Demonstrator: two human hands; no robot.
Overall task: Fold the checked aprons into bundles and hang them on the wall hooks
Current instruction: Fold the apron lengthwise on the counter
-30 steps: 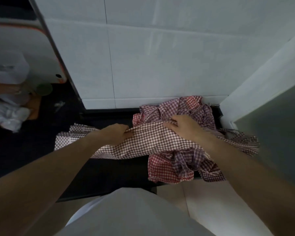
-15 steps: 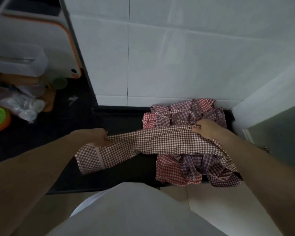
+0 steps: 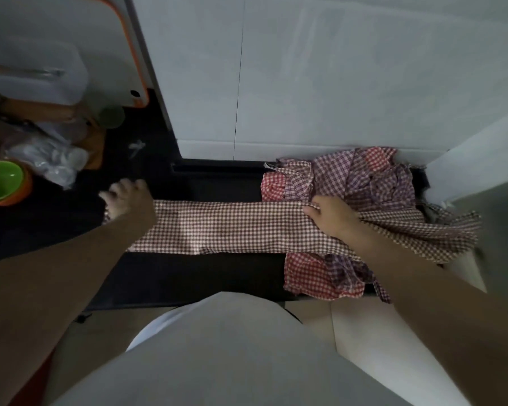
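Looking down, head view: we see one checked apron point(image 3: 226, 227) stretched in a long band across the dark table point(image 3: 194, 276), held between our two hands.
Left hand: our left hand point(image 3: 129, 199) sits at the band's left end, fingers curled over the cloth edge; the grip seems to pinch the apron there, though blur hides the fingertips.
Right hand: our right hand point(image 3: 332, 218) lies on the band's right part, thumb and fingers pinching a fold of the same apron at its upper edge.
Apron's place: the band lies flat on the table in front of our body, its right end spreading over the heap and off the table edge.
Heap: more checked aprons point(image 3: 364, 177), red and purplish, lie crumpled in the table's right corner against the white tiled wall point(image 3: 320, 83).
Left side: we see a green bowl point(image 3: 0, 180) in an orange one, crumpled clear plastic point(image 3: 50, 156) beside it, and a white board with an orange rim point(image 3: 129, 54) leaning behind.
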